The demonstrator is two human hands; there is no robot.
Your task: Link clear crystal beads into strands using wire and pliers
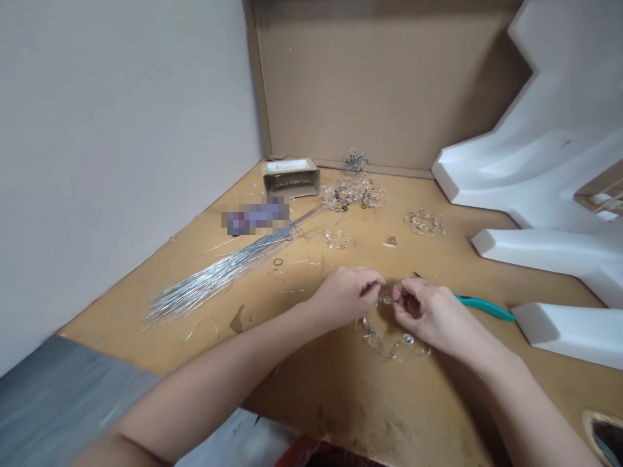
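Wire strand (386,299) btwn L hand (346,293) & R hand (431,314), approx. crosswise, equally near both; each grip pinching it.

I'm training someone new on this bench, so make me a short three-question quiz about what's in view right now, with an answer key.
1. True or false: the cardboard box sits to the left of the green tool handle in the picture.
2. Fill in: bent, looped ____ lies on the table, close to the right hand.
3. Which of these is nearest to the green tool handle?
A) the left hand
B) the right hand
C) the cardboard box

Key: 1. True. 2. wire. 3. B, the right hand.
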